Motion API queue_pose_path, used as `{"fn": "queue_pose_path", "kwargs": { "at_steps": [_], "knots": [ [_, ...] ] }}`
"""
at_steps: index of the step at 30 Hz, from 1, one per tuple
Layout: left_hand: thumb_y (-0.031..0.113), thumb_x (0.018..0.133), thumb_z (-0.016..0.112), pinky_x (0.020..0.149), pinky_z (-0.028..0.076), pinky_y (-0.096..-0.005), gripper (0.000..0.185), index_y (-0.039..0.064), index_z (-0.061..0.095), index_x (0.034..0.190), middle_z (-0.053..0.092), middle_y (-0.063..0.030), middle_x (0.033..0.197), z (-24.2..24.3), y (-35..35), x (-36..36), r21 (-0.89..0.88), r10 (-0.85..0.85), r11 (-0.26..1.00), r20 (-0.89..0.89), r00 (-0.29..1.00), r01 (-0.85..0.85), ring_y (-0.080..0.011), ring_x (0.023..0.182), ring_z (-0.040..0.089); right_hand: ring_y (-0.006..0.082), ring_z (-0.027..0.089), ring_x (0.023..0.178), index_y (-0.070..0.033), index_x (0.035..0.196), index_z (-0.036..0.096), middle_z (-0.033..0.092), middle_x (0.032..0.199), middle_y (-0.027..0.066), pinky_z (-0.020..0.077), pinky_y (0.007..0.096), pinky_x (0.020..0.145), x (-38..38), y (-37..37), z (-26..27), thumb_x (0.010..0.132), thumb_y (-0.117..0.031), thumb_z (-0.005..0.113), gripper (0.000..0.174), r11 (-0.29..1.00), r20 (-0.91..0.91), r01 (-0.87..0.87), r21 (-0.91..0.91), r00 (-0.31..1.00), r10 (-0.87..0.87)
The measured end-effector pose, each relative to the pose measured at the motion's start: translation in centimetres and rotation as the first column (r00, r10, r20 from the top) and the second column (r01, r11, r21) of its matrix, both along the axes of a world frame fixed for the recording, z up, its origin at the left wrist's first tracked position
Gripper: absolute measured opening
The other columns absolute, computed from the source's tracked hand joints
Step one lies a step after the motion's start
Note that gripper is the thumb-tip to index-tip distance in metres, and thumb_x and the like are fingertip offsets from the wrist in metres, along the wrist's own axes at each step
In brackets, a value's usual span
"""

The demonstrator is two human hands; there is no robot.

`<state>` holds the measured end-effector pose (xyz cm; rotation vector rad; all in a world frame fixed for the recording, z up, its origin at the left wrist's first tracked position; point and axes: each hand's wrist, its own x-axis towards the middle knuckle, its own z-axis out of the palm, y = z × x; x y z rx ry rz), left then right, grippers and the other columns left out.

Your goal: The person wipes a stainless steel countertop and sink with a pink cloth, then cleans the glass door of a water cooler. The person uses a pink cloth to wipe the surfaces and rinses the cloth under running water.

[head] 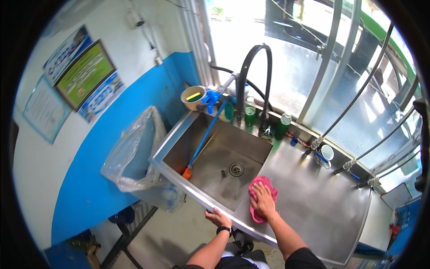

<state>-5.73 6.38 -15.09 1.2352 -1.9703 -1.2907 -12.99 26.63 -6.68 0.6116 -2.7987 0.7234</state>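
Observation:
My right hand lies flat on a pink cloth, pressing it to the steel counter just right of the sink basin. Beside the basin, my left hand, with a black watch at its wrist, rests at the counter's front rim; its fingers are apart and no held object shows. The steel sink basin has a round drain. A blue-handled brush leans in the basin, its orange head at the left side.
Behind the basin stand a black hose faucet, bottles of green liquid and a bowl with a sponge. A patterned mug and upright pipes line the window side. A clear plastic bag hangs open at the left.

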Motion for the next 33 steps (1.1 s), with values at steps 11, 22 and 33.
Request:
{"fn": "queue_pose_path", "kwargs": {
  "at_steps": [11, 22, 33],
  "knots": [
    [0.049, 0.085, 0.081, 0.112, 0.034, -0.0593, 0.09, 0.006, 0.03, 0.145, 0.034, -0.0301, 0.144, 0.9, -8.2, 1.9, 0.033, -0.38, 0.92, 0.325, 0.866, 0.392, -0.0479, 0.135, 0.038, 0.0297, 0.044, 0.147, -0.009, 0.139, 0.06, 0.055, 0.15, 0.0097, 0.0289, 0.0486, 0.123, 23.4, 11.1, 1.7, 0.094, -0.032, 0.07, 0.052, 0.991, 0.208, 0.135, -0.011, 0.969, -0.13],
    [0.029, 0.096, 0.071, 0.103, 0.041, -0.0541, 0.045, 0.009, 0.052, 0.131, 0.048, -0.0195, 0.134, 4.1, -27.0, -10.4, -0.588, -0.39, 0.741, 0.015, 0.921, 0.323, -0.0421, 0.125, 0.049, 0.0342, 0.048, 0.144, -0.009, 0.136, 0.064, 0.06, 0.146, 0.0122, 0.0332, 0.0493, 0.12, 13.1, -8.3, 0.1, 0.093, -0.019, 0.069, 0.044, 0.986, 0.197, -0.025, -0.163, 0.979, 0.058],
    [0.03, 0.093, 0.072, 0.096, 0.047, -0.0438, 0.018, 0.012, 0.074, 0.094, 0.068, -0.0081, 0.104, 7.7, -35.5, -25.0, -0.366, -0.85, -0.493, 0.395, -0.348, 0.789, -0.0295, 0.104, 0.064, 0.0453, 0.068, 0.101, -0.011, 0.117, 0.076, 0.073, 0.106, 0.0251, 0.0524, 0.0471, 0.092, -5.7, -21.8, -2.6, 0.106, -0.053, 0.049, 0.051, 0.873, 0.918, 0.453, -0.182, 0.396, -0.014]
  ]
}}
